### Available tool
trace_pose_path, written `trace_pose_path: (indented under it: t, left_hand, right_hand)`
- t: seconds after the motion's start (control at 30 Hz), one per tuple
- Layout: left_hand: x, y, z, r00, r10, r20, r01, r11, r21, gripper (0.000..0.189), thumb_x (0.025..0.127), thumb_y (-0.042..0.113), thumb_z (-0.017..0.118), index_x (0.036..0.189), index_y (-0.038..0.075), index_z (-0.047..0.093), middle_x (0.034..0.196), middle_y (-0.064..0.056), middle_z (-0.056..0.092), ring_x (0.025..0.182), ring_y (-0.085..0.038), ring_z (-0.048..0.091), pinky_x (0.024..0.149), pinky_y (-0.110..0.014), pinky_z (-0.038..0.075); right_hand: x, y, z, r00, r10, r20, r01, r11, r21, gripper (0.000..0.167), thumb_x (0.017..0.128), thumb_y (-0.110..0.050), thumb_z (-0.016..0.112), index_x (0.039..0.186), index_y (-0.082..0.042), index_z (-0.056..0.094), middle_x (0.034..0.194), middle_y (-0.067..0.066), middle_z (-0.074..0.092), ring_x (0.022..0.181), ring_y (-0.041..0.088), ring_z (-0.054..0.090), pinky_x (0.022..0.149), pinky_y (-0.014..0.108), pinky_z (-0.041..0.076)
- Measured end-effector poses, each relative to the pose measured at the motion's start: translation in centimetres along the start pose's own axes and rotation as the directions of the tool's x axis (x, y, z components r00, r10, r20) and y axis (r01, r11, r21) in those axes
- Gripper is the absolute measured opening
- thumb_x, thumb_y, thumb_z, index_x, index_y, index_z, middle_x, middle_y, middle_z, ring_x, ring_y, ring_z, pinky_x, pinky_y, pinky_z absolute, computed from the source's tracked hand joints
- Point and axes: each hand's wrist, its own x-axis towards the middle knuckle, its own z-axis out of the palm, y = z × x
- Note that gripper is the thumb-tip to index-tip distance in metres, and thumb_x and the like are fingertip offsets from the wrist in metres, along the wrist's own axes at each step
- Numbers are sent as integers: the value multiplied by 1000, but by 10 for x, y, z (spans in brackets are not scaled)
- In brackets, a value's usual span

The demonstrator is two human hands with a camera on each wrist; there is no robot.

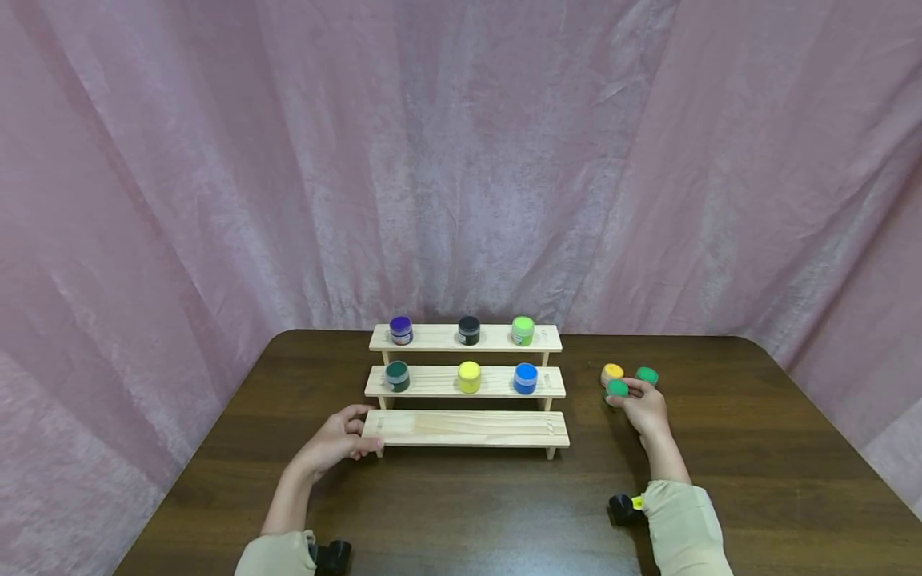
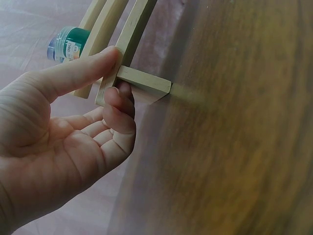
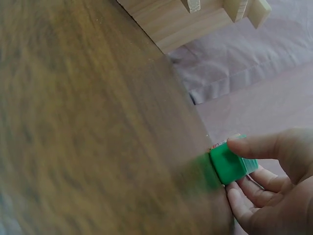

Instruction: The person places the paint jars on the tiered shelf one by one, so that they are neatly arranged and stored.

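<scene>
My left hand (image 1: pixel 337 438) grips the left end of a three-step wooden display rack (image 1: pixel 468 430) at its lowest board. In the left wrist view the thumb lies on the board and curled fingers are beneath it, beside a short leg (image 2: pixel 144 81). To the right of the rack, my right hand (image 1: pixel 646 410) pinches a green-lidded paint jar (image 1: pixel 616 388) between thumb and fingers. In the right wrist view that green jar (image 3: pixel 227 164) is low over or on the table; I cannot tell which. A yellow-orange jar (image 1: pixel 612 372) and another green jar (image 1: pixel 647 375) stand close by.
On the top board are purple (image 1: pixel 401 330), black (image 1: pixel 469 330) and light green (image 1: pixel 523 330) jars. The middle board bears dark green (image 1: pixel 397 375), yellow (image 1: pixel 469 377) and blue (image 1: pixel 526 378) jars. A pink curtain (image 1: pixel 461 160) hangs behind the brown table (image 1: pixel 461 512).
</scene>
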Motion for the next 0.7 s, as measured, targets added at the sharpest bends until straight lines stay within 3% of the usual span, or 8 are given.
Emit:
trace_pose_path:
  t: [0.7]
  left_hand:
    - [0, 1, 0, 1000, -6, 6, 6, 1000, 0, 76, 83, 7, 73, 143, -11, 31, 87, -7, 64, 71, -16, 52, 63, -26, 44]
  right_hand:
    - [-2, -1, -2, 1000, 20, 21, -20, 1000, 10, 59, 94, -13, 58, 144, 7, 35, 146, 33, 37, 133, 45, 41, 110, 52, 35]
